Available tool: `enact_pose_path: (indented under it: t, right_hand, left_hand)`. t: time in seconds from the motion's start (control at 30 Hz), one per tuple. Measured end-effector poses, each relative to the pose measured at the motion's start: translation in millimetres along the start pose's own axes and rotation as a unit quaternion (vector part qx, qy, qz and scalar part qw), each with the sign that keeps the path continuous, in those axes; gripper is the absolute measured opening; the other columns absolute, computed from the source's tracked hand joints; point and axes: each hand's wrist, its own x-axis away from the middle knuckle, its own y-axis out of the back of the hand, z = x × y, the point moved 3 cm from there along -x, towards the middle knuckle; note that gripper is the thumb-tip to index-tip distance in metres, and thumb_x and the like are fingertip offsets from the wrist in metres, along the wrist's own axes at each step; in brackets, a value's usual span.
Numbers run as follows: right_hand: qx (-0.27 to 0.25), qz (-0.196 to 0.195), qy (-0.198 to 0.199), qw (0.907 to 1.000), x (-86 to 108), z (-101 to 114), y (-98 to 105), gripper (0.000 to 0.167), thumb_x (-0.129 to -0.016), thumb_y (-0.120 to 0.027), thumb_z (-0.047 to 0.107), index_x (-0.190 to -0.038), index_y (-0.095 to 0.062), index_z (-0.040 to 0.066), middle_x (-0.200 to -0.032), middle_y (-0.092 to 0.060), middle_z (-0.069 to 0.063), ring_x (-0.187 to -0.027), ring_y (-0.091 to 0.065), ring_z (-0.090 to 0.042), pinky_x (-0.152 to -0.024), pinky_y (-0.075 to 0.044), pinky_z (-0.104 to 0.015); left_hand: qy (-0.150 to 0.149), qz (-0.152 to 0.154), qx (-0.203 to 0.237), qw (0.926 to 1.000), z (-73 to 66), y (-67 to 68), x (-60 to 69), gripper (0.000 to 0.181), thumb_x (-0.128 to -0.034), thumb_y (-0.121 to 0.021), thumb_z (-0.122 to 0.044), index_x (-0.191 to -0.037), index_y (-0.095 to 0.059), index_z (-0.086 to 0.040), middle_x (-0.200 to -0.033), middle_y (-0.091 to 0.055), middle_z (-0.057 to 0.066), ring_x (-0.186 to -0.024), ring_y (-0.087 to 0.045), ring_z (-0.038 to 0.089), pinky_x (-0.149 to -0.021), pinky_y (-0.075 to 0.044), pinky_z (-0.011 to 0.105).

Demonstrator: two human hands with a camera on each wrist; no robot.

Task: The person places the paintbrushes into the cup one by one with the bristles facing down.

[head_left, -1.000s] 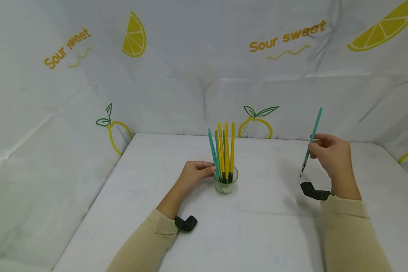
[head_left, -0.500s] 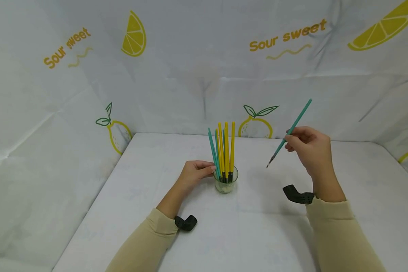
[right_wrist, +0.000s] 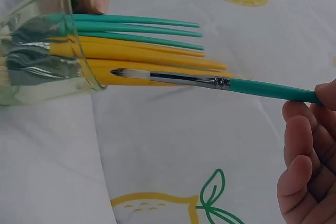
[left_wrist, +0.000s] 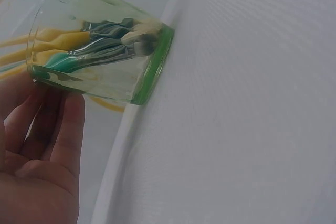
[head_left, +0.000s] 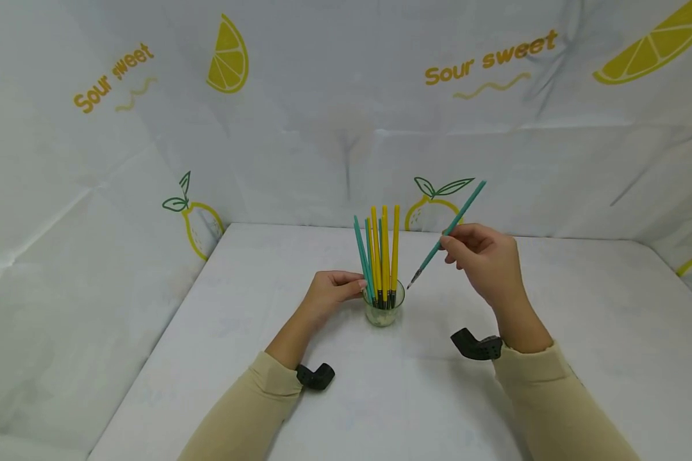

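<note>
A clear, green-tinted glass (head_left: pixel 382 317) stands upright on the table, holding several yellow and teal paintbrushes (head_left: pixel 384 256), bristles down. My left hand (head_left: pixel 330 298) holds the glass at its rim from the left; the left wrist view has its fingers (left_wrist: pixel 71 124) against the glass wall. Between thumb and fingers, my right hand (head_left: pixel 487 259) pinches a teal paintbrush (head_left: pixel 452 224) by its handle. That brush slants down to the left, its tip just right of the glass rim in the head view. Dark-tipped pale bristles (right_wrist: pixel 131 73) show in the right wrist view.
A white cloth with lemon prints covers the table (head_left: pixel 265 256) and the wall (head_left: pixel 323 96) behind it. Each wrist wears a black camera mount, the right one (head_left: pixel 475 346) hanging over the table right of the glass.
My right hand has carried the teal paintbrush leftward from the table's right side to beside the glass, and the brush has tilted more. The left hand and glass have stayed in place.
</note>
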Motion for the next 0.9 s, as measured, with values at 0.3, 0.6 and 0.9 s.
enact_pose_path:
  t: [0.3,0.6,0.9]
  right_hand:
    - [0.056,0.082,0.008,0.9950,10.4,-10,-40,0.017,-0.094,-0.067,0.024,-0.094,-0.072,0.008,-0.080,-0.072,-0.007,-0.066,-0.063,-0.017,-0.058,-0.052,-0.025]
    - [0.090,0.110,-0.026,0.9895,18.8,-21,-65,0.017,-0.092,-0.070,0.025,-0.096,-0.074,0.010,-0.084,-0.072,-0.003,-0.074,-0.059,-0.019,-0.062,-0.052,-0.029]
    - [0.087,0.108,-0.038,0.9896,21.1,-26,-74,0.018,-0.091,-0.071,0.026,-0.095,-0.075,0.009,-0.086,-0.073,-0.004,-0.075,-0.061,-0.018,-0.064,-0.054,-0.031]
  left_hand:
    - [0.003,0.001,0.003,1.0000,-0.3,-0.2,-1.1,0.026,-0.0901,-0.071,-0.011,-0.109,-0.072,0.006,-0.109,-0.073,0.016,-0.089,-0.073,0.017,-0.087,-0.058,0.034]
    - [0.006,0.005,0.003,1.0000,-2.2,-0.3,-0.8,0.026,-0.0900,-0.071,-0.012,-0.109,-0.072,0.006,-0.111,-0.072,0.016,-0.090,-0.073,0.017,-0.087,-0.058,0.034]
    - [-0.002,0.003,0.002,1.0000,-3.6,-0.1,0.9,0.028,-0.0901,-0.071,-0.011,-0.110,-0.070,0.009,-0.109,-0.073,0.017,-0.089,-0.073,0.017,-0.086,-0.059,0.034]
